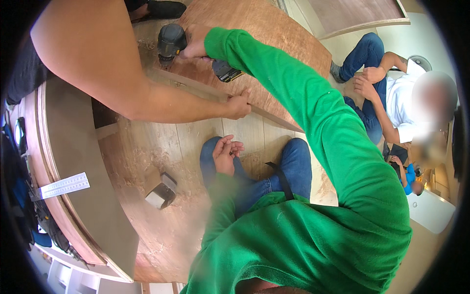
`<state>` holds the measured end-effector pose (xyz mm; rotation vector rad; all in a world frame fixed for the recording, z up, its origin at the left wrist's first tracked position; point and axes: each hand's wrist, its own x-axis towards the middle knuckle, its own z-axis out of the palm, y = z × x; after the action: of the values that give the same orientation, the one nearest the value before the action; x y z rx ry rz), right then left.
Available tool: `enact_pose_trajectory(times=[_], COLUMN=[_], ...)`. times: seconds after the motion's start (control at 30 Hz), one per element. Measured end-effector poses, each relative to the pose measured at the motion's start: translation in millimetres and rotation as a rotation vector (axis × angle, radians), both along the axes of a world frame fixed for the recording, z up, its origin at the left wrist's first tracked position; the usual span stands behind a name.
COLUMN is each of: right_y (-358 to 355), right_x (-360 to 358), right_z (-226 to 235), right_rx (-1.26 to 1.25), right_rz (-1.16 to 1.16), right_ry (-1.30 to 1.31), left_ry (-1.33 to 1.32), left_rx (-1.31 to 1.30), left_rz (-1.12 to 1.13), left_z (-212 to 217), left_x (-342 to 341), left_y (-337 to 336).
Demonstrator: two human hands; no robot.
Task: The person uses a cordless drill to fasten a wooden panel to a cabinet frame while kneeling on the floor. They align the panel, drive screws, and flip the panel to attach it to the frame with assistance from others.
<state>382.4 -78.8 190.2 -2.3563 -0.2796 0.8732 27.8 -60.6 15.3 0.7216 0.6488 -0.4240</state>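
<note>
My right arm, in a green sleeve, reaches across to a cordless drill (171, 40), black with yellow marks. My right hand (197, 41) is closed round its grip, and the battery shows under the cuff. The drill's nose points down at the near left corner of a reddish-brown wooden panel (279, 54). My left hand (226, 154) is palm up over my knee, fingers partly curled around a few small dark pieces that look like screws. A co-worker's bare arm comes in from the left, and that hand (238, 105) grips the panel's near edge.
An opened small box (161, 191) sits on the plank floor among wood shavings. At left stands a curved board (93, 181) with a metal ruler (63, 186) across its edge. Another person in a white shirt (401, 98) sits at right. A further panel (357, 17) is behind.
</note>
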Motion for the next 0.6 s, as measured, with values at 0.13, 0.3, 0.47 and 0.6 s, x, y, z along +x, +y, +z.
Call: enact_pose_trajectory(times=[0.13,0.3,0.47,0.6], right_y=[2.2,2.1,-2.4,-5.4], right_x=[-0.5,-7.8,-16.1,-24.7], right_z=[3.8,-1.1,-9.2,-18.3], right_rx=[-0.011,-0.042,-0.102,-0.075], right_rz=[0.046,0.135,0.195,0.260], right_ry=[0.045,0.014,-0.044,-0.136], left_ry=[0.017,0.042,0.026,0.051], left_rx=[0.008,-0.044,-0.041,-0.017], left_rz=[-0.007,0.038,0.008,0.028], left_z=[2.3,-1.6,-3.9,-5.4], left_x=[1.2,-0.3,0.1,0.0], left_y=[0.8,2.7,2.6,3.0])
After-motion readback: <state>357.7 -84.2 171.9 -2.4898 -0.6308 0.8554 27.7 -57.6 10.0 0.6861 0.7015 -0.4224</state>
